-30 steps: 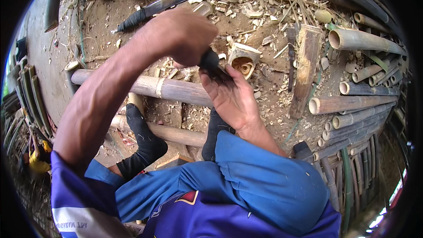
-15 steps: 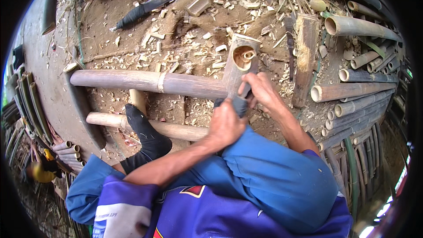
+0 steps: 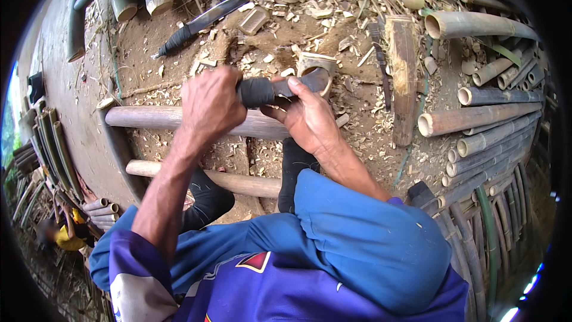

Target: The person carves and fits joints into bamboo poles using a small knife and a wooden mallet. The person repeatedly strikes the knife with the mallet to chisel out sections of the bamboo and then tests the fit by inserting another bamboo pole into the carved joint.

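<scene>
- The left hand (image 3: 208, 104) and right hand (image 3: 307, 120) sit side by side on one knife (image 3: 280, 88), above a bamboo pole (image 3: 149, 117) lying crosswise on the ground (image 3: 83, 119).
- A second pole (image 3: 155, 169) lies nearer the person, parallel.
- A short bamboo ring (image 3: 319, 67) stands just beyond the knife's blade.
- Another knife (image 3: 202, 22) lies toward the ground's far left corner.
- Stacked bamboo tubes (image 3: 476, 113) line the right edge.
</scene>
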Motion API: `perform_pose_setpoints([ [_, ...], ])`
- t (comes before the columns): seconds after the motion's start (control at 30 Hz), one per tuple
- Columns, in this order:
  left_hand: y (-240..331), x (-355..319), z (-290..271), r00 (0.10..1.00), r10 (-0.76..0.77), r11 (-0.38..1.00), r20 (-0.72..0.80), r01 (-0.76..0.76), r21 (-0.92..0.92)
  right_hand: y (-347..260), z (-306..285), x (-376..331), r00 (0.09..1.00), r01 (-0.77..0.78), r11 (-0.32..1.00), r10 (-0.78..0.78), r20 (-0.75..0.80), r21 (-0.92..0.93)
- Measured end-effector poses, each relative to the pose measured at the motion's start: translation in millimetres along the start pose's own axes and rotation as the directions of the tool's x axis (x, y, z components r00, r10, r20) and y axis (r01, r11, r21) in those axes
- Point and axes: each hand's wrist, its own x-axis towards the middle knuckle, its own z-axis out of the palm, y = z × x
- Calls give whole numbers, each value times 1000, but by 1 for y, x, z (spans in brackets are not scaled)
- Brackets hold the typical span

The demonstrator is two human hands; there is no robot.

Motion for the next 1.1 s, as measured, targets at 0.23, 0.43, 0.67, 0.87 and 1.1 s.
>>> perform_pose_setpoints([
  [0.23, 43, 25, -6, 883, 439, 834, -168, -331, 442, -1, -2, 1, 1000, -5, 870, -1, 13, 492],
  [0.43, 1, -28, 6, 989, -140, 970, 57, 148, -192, 1, 15, -2, 978, -72, 948, 6, -210, -309],
  [0.67, 78, 20, -37, 951, 290, 900, -106, -233, 369, -15, 6, -6, 987, 62, 947, -11, -159, 317],
  [0.87, 79, -25, -32, 909, 168, 912, 380, -290, 291, 11, 0, -43, 997, -53, 985, 61, -41, 165],
  [1.1, 139, -14, 37, 491, 869, 494, 59, -861, -122, -30, -58, -108, 926, -91, 805, -149, -347, -587],
])
